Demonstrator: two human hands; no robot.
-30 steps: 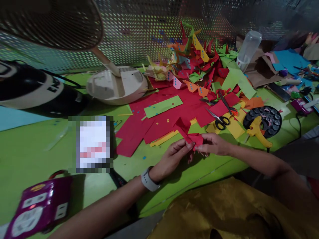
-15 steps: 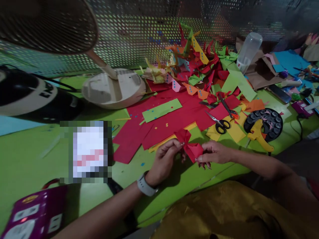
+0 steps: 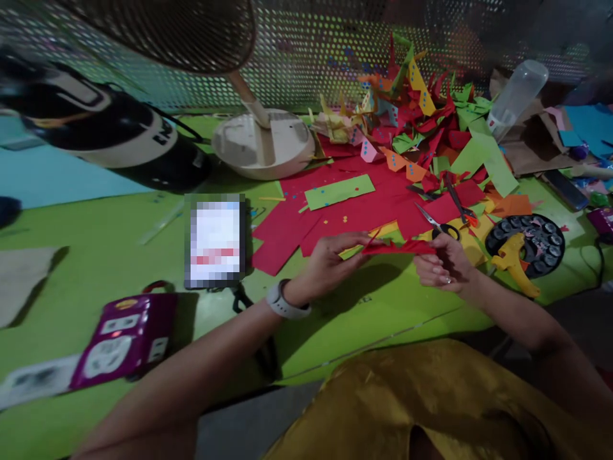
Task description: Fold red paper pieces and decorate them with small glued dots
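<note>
Between my two hands stretches a folded piece of red paper (image 3: pixel 400 248), seen nearly edge-on above the green table (image 3: pixel 354 319). My left hand (image 3: pixel 335 265), with a pale watch on its wrist, pinches the paper's left end. At the right end, my right hand (image 3: pixel 443 263) grips it between thumb and fingers. Black-handled scissors (image 3: pixel 443 229) lie just beyond my right hand, partly hidden by it. Flat red sheets (image 3: pixel 287 236) and a green strip (image 3: pixel 340 192) spread out past the paper.
A heap of folded colourful paper (image 3: pixel 407 121) stands at the back. Right of my hands lie a yellow glue gun (image 3: pixel 517 262) and a round black tray (image 3: pixel 546 239). Leftward are a fan base (image 3: pixel 239 150), a black bottle (image 3: pixel 138 140), a blurred screen (image 3: pixel 215 236) and a purple box (image 3: pixel 129 332).
The red paper, earlier bent with two lobes showing, is now drawn out in a flat line between my hands. My hands are farther apart, and the view has shifted left.
</note>
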